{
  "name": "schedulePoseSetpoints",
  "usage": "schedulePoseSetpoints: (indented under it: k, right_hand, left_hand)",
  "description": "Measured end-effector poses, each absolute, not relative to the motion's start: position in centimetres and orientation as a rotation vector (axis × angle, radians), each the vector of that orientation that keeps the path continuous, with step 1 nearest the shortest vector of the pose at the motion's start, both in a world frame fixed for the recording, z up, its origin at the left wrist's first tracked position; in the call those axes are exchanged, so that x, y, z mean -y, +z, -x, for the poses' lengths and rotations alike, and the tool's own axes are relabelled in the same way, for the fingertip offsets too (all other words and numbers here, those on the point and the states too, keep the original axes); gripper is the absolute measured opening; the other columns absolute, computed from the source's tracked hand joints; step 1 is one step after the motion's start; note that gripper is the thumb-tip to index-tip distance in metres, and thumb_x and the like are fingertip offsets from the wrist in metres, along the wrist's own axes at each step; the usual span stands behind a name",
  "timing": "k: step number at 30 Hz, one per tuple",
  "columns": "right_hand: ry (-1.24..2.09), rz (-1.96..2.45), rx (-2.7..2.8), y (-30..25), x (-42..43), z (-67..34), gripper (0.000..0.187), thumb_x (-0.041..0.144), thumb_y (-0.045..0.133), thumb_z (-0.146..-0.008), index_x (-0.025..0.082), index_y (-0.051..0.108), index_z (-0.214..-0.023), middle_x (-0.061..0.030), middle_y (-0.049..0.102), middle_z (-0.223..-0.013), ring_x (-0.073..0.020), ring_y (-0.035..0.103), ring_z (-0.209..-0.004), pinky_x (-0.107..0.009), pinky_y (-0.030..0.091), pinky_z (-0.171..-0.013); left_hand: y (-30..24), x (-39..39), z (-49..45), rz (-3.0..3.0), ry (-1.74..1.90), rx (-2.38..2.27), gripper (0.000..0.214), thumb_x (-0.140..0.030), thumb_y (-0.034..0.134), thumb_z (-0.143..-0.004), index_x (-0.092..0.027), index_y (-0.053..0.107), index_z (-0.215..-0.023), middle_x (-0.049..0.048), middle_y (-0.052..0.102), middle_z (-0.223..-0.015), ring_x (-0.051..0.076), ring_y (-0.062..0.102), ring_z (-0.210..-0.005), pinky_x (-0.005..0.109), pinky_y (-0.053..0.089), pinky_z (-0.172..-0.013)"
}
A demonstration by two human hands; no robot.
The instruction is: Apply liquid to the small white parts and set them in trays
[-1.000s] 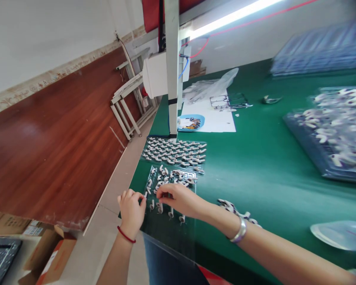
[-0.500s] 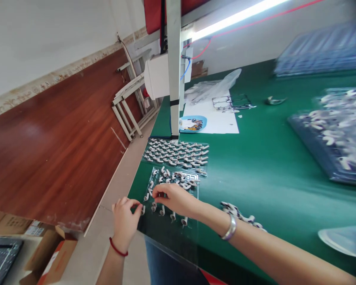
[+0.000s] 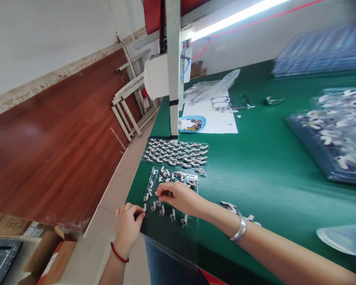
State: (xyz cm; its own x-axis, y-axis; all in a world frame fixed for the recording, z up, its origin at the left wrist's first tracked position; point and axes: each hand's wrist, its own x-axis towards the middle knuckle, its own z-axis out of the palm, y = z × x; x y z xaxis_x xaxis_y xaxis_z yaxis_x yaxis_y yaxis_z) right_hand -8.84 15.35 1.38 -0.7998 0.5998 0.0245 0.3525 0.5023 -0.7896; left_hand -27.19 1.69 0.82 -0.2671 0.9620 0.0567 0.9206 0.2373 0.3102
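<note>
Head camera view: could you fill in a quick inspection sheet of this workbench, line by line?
Surface: green table, lit by a tube lamp.
Job's things: clear tray partly filled with small white parts; a fuller tray lies beyond it.
Clutter: plastic bag, white sheet, blue dish, blurred trays at right.
Hands: left hand at the tray's near corner; right hand pinching over the parts.
Cables: red and blue wires by the post.
Surroundings: wooden floor, cardboard boxes.
</note>
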Motion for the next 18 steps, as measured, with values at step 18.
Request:
schedulePoseSetpoints:
  k: [18]
  right_hand:
    - [1.211,0.796,2.416,1.5,-15.2,7.1,0.017,0.031,0.061,-0.098,0.013,0.064,-0.098,-0.003,0.065,-0.094,-0.0156,0.064,-0.083,-0.035,0.055,-0.078]
  left_hand:
    - [2.4,-2.4,25.8,-2.129,0.253,-2.348,0.018,-0.016,0.059,-0.091,-0.027,0.074,-0.09,0.0043,0.066,-0.088,0.021,0.055,-0.09,0.037,0.034,-0.079]
